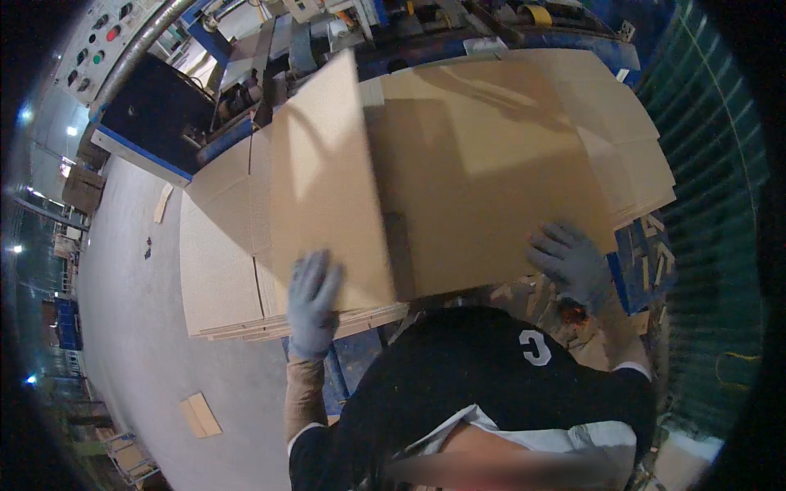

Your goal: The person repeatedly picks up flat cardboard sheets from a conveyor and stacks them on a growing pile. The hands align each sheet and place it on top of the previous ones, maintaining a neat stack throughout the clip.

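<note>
A large brown cardboard sheet [491,180] lies in front of me on a stack of flat cardboard sheets [217,282]. Its left part is a raised, tilted panel [327,196], with a dark gap between it and the wider right part. My left hand [313,303], in a grey glove, rests with stretched fingers on the near left corner of that panel. On the right, my gloved right hand [573,262] lies with fingers spread against the near right edge of the sheet. Neither hand is closed round anything.
Beyond the stack stands a machine with rollers and a blue frame [409,53]. A control panel with buttons [102,45] is at upper left. Green corrugated wall [712,204] closes the right side. Cardboard scraps [201,415] lie on the grey floor [131,245].
</note>
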### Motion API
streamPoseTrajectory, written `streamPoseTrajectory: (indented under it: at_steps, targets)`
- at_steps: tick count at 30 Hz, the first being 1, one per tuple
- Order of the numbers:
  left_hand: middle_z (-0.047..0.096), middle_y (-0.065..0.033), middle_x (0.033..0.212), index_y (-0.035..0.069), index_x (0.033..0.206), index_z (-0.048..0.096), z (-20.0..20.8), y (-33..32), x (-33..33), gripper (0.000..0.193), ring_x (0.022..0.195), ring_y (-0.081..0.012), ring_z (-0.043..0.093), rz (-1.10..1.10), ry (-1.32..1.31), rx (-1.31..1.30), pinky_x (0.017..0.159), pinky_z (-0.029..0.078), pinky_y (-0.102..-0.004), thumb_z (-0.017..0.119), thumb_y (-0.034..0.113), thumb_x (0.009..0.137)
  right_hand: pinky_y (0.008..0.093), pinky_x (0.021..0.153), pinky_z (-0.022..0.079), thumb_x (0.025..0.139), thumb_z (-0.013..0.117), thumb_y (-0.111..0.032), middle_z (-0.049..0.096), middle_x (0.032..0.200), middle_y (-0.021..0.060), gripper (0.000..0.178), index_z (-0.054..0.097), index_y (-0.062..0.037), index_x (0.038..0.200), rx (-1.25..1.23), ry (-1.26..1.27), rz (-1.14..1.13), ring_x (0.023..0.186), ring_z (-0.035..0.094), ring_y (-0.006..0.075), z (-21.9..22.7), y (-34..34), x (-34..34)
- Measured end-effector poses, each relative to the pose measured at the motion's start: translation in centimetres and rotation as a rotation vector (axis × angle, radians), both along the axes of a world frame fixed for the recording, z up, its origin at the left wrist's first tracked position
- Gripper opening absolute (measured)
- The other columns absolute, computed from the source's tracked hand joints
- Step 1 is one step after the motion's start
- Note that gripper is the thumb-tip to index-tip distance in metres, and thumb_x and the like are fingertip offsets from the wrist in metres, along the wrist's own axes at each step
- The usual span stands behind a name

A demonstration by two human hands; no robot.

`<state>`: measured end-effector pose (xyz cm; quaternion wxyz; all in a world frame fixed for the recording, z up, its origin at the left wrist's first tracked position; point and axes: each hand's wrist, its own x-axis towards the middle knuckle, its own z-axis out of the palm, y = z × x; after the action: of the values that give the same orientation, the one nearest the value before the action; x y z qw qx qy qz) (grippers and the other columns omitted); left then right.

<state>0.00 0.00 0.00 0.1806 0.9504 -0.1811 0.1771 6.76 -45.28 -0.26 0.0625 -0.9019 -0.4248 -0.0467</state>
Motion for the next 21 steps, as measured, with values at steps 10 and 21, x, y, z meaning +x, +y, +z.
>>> streamPoseTrajectory:
  at_steps: [10,21]
  targets:
    - [0.044,-0.0163,0.139,0.012,0.137,0.045,-0.9,1.1,6.5,0.062,0.129,-0.0363,0.040,-0.042,0.043,0.294,0.111,0.025,-0.0524,0.056,0.009,0.075,0.0482,0.106,0.033,0.082,0.061,-0.042,0.055,0.130,0.0118,0.048,0.060,-0.0099,0.118,0.092,-0.115,0.054,0.123,0.047,0.0329,-1.9,1.9,9.9]
    - [0.044,-0.0170,0.138,0.009,0.140,0.037,-0.9,4.6,25.9,0.065,0.130,-0.0357,0.039,0.269,-0.176,0.281,0.108,0.028,-0.0504,0.062,0.022,0.082,0.0418,0.107,0.032,0.083,0.060,-0.049,0.050,0.134,0.0147,0.063,0.054,-0.0053,0.127,0.118,-0.187,-0.231,0.126,0.042,0.0335,-0.3,7.8,27.4]
